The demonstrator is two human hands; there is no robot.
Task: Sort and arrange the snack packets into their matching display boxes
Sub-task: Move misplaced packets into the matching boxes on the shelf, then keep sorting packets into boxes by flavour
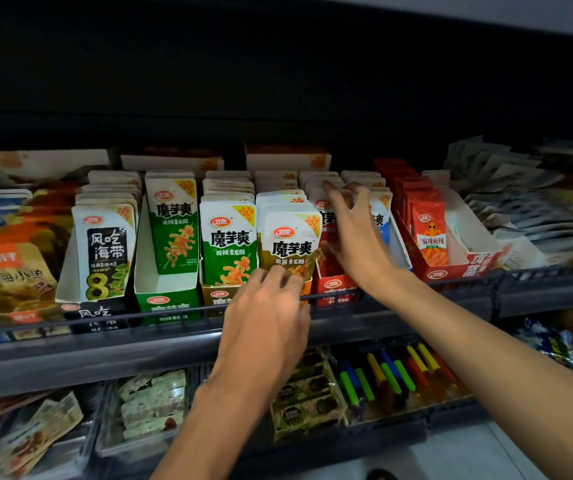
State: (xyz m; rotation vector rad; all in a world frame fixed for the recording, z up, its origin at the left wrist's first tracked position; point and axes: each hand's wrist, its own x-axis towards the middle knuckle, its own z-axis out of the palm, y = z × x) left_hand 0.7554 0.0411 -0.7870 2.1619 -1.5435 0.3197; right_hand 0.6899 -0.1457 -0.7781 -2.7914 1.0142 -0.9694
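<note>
Upright snack packets stand in rows of display boxes on the middle shelf. My left hand (267, 313) holds the bottom edge of the front olive-brown packet (290, 242), fingers curled over it above its orange-yellow box (307, 287). My right hand (354, 230) reaches over the red box (335, 289), fingers spread and touching the red-labelled packets (326, 225) there; whether it grips one I cannot tell. Left of these stand green packets (228, 244) and a green box (169, 299) holding another green packet (173, 223). A black-labelled seaweed packet (105, 251) fronts the far-left row.
A thin metal rail (139, 315) runs along the shelf front. Red stick packets (428, 233) fill a box at right, with loose silver packets (506, 188) beyond. A gold packet (8, 275) lies far left. The lower shelf holds bins with coloured sticks (396, 375) and wrapped snacks (153, 400).
</note>
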